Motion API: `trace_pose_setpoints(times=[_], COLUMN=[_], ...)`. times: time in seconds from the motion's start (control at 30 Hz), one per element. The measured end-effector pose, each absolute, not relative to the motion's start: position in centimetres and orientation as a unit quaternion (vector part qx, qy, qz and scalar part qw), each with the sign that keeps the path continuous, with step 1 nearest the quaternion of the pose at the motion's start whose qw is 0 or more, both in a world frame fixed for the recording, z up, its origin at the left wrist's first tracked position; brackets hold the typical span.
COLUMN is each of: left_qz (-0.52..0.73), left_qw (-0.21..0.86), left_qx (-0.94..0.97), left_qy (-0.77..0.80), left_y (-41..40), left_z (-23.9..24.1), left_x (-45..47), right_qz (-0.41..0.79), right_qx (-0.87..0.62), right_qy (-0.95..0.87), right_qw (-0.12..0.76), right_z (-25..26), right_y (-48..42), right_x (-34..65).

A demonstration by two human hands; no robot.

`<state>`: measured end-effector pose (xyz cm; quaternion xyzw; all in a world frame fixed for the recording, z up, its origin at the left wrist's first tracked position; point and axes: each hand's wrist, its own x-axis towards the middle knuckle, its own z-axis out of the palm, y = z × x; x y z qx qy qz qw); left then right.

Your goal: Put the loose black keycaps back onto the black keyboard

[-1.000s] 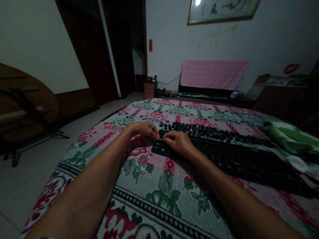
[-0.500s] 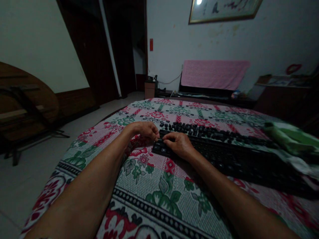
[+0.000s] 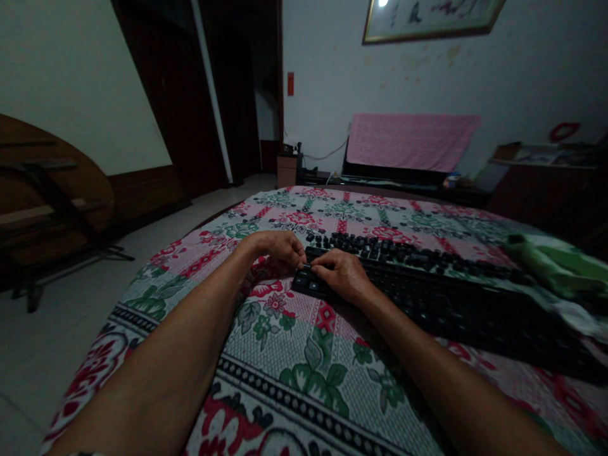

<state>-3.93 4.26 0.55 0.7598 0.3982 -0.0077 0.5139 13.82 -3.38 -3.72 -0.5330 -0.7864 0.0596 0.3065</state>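
Note:
A black keyboard (image 3: 475, 316) lies across the patterned cloth, its left end under my hands. My left hand (image 3: 281, 246) is bent over that left corner, thumb and fingertips pressed together at the edge of the keys. Opposite it, my right hand (image 3: 346, 273) rests on the keyboard with thumb and forefinger pinched, close to the left fingertips. Whatever lies between the fingers is too small and dark to name. Some keycaps (image 3: 313, 286) sit in place at the near left corner. Along the far side of the keyboard, several loose black keycaps (image 3: 389, 249) lie in a long band.
A floral cloth (image 3: 266, 316) covers the bed-like surface. On the right lie a green package (image 3: 560, 263) and a crumpled white piece (image 3: 577, 316). A folded round table (image 3: 52, 183) leans at left. A pink towel (image 3: 413, 142) hangs at the back wall.
The view has shifted very slightly. Both hands stay at the keyboard's left end, with their fingertips in nearly the same pinched pose.

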Motion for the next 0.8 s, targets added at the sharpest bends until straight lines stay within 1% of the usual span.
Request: trace_pose_setpoints(times=[0.33,0.47,0.8], left_qz=[0.014,-0.002,0.012], left_qw=[0.533,0.523,0.513], left_qx=[0.757,0.763,0.773], left_qy=[0.377,0.38,0.373], left_y=[4.51,4.46,4.32], left_z=[0.03,-0.05,0.1], left_x=[-3.93,-3.75,-3.59], right_qz=[0.062,0.073,0.083], right_qx=[-0.532,-0.546,-0.555], right_qy=[-0.781,-0.773,-0.767], right_qw=[0.321,0.314,0.313], right_z=[-3.95,-3.79,-3.68], right_y=[-3.25,-3.36,-3.27], right_x=[13.73,13.6,13.55])
